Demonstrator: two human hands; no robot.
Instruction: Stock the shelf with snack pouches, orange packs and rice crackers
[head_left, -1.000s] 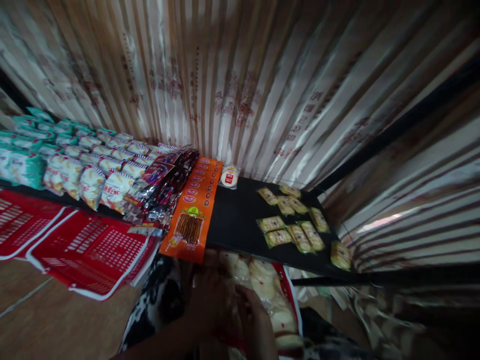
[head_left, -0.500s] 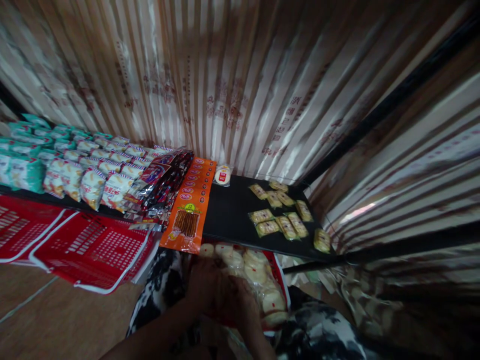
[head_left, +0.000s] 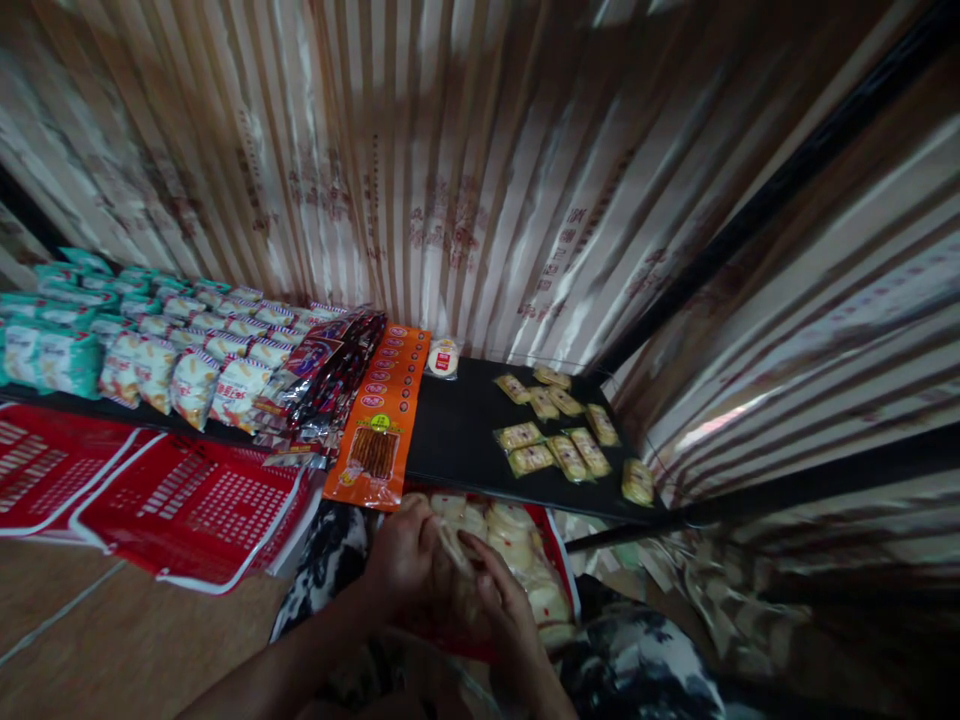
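My left hand (head_left: 401, 555) is closed at the near side of a red basket, gripping one edge of a pale, round, wrapped cake (head_left: 452, 548). On its other side, my right hand (head_left: 501, 592) holds the same cake with bent fingers. Shade hides much of the cake's lower part. Below and beyond my hands, the red basket (head_left: 568, 560) holds several round white cakes (head_left: 517, 535) in clear wrappers with small red marks. One similar wrapped round piece (head_left: 443, 358) lies on the black shelf (head_left: 457, 425).
Small yellow packets (head_left: 566, 455) lie on the shelf's right part. An orange snack strip (head_left: 382, 415), dark shiny packets (head_left: 330, 370), white snack bags (head_left: 240, 390) and green bags (head_left: 67, 355) fill the left. Red baskets (head_left: 191, 510) stand beneath. Metal bars (head_left: 720, 240) cross at right.
Both hands have risen out of the basket with the wrapped cake now visible between them. The view has shifted slightly.
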